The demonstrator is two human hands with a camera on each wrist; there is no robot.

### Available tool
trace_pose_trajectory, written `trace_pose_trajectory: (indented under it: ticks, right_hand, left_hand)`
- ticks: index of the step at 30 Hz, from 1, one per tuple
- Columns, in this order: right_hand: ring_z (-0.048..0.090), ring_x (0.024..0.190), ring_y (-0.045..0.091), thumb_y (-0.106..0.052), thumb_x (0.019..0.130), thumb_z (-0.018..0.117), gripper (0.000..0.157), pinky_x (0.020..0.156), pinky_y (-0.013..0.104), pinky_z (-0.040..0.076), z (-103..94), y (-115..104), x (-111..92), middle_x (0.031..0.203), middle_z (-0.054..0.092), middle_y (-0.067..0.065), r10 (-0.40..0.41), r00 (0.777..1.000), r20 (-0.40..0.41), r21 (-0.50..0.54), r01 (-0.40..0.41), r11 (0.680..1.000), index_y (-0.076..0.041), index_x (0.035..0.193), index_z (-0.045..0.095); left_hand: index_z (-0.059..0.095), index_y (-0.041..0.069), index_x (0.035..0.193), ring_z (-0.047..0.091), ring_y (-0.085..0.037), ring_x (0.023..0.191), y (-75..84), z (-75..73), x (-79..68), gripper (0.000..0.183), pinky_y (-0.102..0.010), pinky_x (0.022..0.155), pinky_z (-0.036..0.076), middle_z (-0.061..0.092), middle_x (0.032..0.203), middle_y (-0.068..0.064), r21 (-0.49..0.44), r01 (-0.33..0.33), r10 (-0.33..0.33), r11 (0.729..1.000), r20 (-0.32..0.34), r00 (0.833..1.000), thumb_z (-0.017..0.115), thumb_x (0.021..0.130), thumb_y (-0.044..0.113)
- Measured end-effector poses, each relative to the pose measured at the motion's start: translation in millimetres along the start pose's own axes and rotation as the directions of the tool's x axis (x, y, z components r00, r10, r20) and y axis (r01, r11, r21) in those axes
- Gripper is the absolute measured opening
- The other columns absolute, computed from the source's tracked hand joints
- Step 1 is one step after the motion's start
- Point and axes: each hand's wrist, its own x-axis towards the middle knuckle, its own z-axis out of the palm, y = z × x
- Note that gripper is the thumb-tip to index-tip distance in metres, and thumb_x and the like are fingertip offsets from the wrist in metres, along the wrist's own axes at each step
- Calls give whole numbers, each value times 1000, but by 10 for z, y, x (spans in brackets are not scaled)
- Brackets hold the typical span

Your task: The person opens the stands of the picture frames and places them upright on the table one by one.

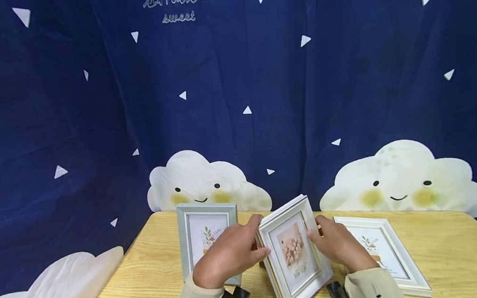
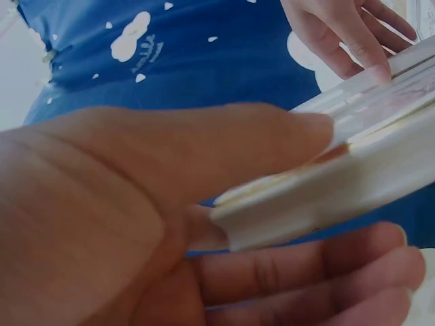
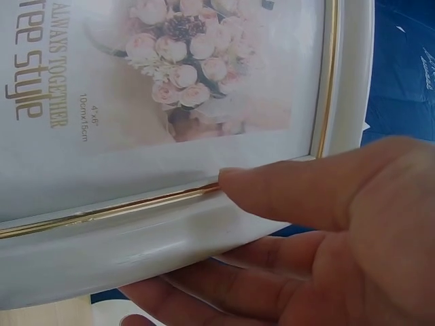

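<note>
Both hands hold a white picture frame (image 1: 295, 253) with a gold inner line, tilted in front of the person. Its picture shows pink roses and the words "free style". My left hand (image 1: 232, 251) grips the left side, thumb on the front and fingers behind, as the left wrist view shows on the white frame edge (image 2: 326, 190). On the opposite side, my right hand (image 1: 342, 244) pinches the border, its thumb (image 3: 292, 190) by the gold line and its fingers under the back. A grey-green picture frame (image 1: 185, 243) stands upright behind the left hand.
Right of the right hand, another white picture frame (image 1: 415, 271) with a flower print lies on the wooden table (image 1: 456, 248). A dark blue curtain (image 1: 229, 135) with white triangles and smiling clouds hangs behind and left of the table.
</note>
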Motion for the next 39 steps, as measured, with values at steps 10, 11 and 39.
trace_pose_trajectory:
  ticks: [10, 11, 39]
  right_hand:
    - [64, 98, 36, -21, 93, 60, 42, 83, 50, 49, -101, -102, -32, 108, 65, 22, -39, 994, -101, 71, 46, 996, 3, 126, 52]
    - [63, 101, 38, -22, 94, 60, 42, 85, 51, 49, -116, -119, -31, 110, 64, 23, -41, 992, -117, 79, 50, 996, 4, 127, 50]
    - [62, 107, 35, -21, 96, 58, 47, 90, 51, 48, -203, -209, -78, 114, 65, 19, -48, 985, -167, 160, 76, 984, -2, 137, 43]
  left_hand:
    - [50, 10, 132, 62, -20, 77, 200, -138, -164, 55, -36, 66, 49, 63, 99, -3, 144, 87, -56, 986, -210, 976, 70, 87, 35]
    - [51, 9, 133, 62, -23, 76, 227, -152, -172, 56, -38, 65, 50, 63, 101, -5, 163, 97, -57, 982, -235, 970, 70, 86, 35]
    - [44, 14, 142, 57, -17, 116, 432, -153, -232, 58, -44, 93, 47, 56, 133, -1, 40, 23, -15, 999, -189, 982, 64, 92, 36]
